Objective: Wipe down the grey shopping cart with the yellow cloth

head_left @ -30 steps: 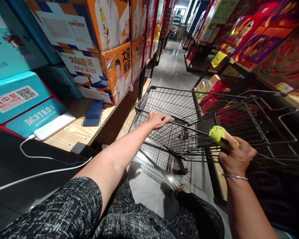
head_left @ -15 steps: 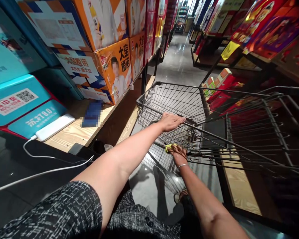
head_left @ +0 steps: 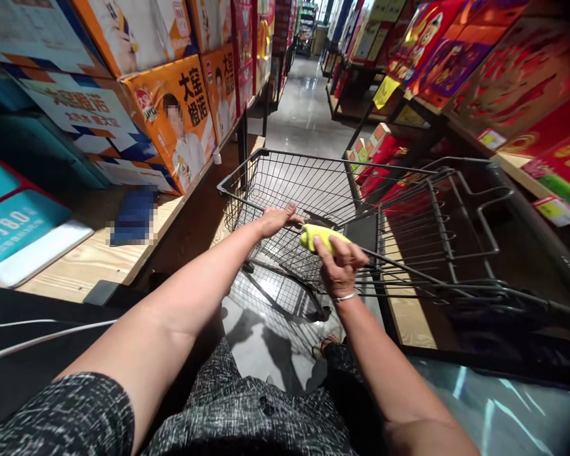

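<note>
A black wire shopping cart stands in the aisle in front of me. My left hand grips the near rim of its basket, fingers curled over the wire. My right hand, a bangle on its wrist, is closed on a yellow cloth and presses it on the same rim just right of the left hand. Below the basket the cart's lower wire rack shows above the shiny floor.
Orange and blue cartons fill the wooden shelf on the left, with a white power bank and cable on its edge. Red gift boxes line the right shelves. A second wire cart frame nests at right. The aisle runs ahead.
My right hand brought the yellow cloth up from the cart's lower frame to the basket's top rim beside my left hand. The view has shifted left and nearer to the cart.
</note>
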`<action>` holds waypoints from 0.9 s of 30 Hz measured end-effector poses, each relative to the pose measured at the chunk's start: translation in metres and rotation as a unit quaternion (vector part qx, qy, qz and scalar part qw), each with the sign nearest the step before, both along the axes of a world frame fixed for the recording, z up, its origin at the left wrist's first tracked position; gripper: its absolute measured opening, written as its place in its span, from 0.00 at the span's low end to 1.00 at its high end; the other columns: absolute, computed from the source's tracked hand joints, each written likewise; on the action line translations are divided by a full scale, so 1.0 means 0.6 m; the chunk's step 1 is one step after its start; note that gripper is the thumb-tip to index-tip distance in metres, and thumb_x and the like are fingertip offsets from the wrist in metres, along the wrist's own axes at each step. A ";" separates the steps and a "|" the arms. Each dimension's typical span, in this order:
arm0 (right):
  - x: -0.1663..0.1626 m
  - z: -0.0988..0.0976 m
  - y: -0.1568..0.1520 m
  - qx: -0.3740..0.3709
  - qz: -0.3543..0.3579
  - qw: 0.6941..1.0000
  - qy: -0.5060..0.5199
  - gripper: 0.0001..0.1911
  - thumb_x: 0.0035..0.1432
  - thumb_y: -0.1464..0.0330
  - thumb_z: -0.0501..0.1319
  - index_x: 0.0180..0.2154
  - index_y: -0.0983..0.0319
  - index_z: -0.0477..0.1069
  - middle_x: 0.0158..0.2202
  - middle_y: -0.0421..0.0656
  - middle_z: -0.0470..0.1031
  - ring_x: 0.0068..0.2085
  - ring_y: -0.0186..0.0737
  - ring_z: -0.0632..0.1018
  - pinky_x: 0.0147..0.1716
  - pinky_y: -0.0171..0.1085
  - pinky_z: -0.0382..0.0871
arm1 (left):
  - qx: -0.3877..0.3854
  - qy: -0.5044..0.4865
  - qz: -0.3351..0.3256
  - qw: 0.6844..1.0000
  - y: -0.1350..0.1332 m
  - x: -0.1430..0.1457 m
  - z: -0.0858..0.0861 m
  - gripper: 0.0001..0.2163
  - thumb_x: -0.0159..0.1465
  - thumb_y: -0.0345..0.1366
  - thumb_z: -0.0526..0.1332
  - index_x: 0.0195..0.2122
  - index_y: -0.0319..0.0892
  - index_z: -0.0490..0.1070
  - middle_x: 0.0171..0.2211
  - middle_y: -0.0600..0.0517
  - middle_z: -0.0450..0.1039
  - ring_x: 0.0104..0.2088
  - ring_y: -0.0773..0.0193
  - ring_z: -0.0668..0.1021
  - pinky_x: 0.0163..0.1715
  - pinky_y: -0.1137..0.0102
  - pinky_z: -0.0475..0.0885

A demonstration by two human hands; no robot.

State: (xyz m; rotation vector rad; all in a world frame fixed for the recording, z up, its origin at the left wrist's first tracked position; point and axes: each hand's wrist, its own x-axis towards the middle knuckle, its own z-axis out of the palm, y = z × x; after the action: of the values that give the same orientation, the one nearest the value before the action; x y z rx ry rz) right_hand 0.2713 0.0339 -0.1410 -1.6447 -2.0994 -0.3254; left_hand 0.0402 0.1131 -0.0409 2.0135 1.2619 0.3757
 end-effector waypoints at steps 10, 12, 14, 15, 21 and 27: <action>-0.136 -0.159 -0.060 -0.236 0.160 0.950 -0.129 0.19 0.67 0.74 0.52 0.54 0.54 0.72 0.59 0.40 0.70 0.59 0.43 0.63 0.56 0.45 0.55 | -0.010 0.007 -0.012 1.000 -0.040 -0.023 0.013 0.36 0.73 0.50 0.27 0.58 0.50 0.74 0.55 0.53 0.76 0.64 0.53 0.66 0.69 0.49 0.40; -0.116 -0.141 -0.070 -0.222 0.149 0.953 -0.141 0.22 0.67 0.74 0.50 0.55 0.52 0.71 0.61 0.40 0.68 0.60 0.45 0.62 0.56 0.46 0.55 | -0.006 -0.002 -0.021 1.000 -0.041 -0.027 0.011 0.35 0.73 0.48 0.27 0.59 0.50 0.73 0.53 0.53 0.77 0.64 0.54 0.66 0.68 0.49 0.40; -0.082 -0.103 -0.076 -0.198 0.128 0.961 -0.143 0.24 0.67 0.73 0.50 0.59 0.49 0.69 0.62 0.42 0.67 0.59 0.48 0.62 0.55 0.48 0.56 | 0.008 0.006 -0.022 1.000 -0.041 -0.030 0.006 0.36 0.73 0.47 0.27 0.56 0.49 0.76 0.53 0.51 0.77 0.64 0.53 0.66 0.68 0.49 0.41; -0.060 -0.078 -0.080 -0.174 0.113 0.969 -0.137 0.24 0.67 0.72 0.51 0.60 0.47 0.68 0.62 0.42 0.67 0.59 0.49 0.62 0.54 0.49 0.56 | 0.015 0.013 -0.021 1.000 -0.041 -0.032 0.003 0.36 0.73 0.47 0.28 0.55 0.48 0.77 0.54 0.50 0.77 0.64 0.53 0.66 0.67 0.48 0.42; 0.070 0.059 -0.122 0.078 -0.038 0.994 -0.059 0.26 0.64 0.72 0.55 0.58 0.42 0.71 0.58 0.44 0.69 0.58 0.51 0.61 0.56 0.51 0.54 | 0.026 0.026 -0.017 0.999 -0.047 -0.031 -0.003 0.35 0.73 0.48 0.29 0.53 0.50 0.78 0.54 0.50 0.76 0.63 0.55 0.67 0.65 0.52 0.48; 0.036 -0.027 -0.122 -0.049 -0.010 0.996 -0.068 0.26 0.63 0.72 0.56 0.58 0.40 0.70 0.58 0.44 0.71 0.57 0.52 0.64 0.55 0.52 0.57 | 0.026 0.039 0.001 0.999 -0.059 -0.027 -0.002 0.34 0.73 0.50 0.29 0.53 0.51 0.77 0.53 0.53 0.78 0.60 0.55 0.69 0.63 0.55 0.48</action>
State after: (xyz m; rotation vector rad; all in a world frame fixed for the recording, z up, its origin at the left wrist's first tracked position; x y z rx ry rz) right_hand 0.2930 -0.0394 -0.1571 -1.7455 -2.2305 -0.3554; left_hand 0.0238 0.0779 -0.0419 2.0885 1.3154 0.3363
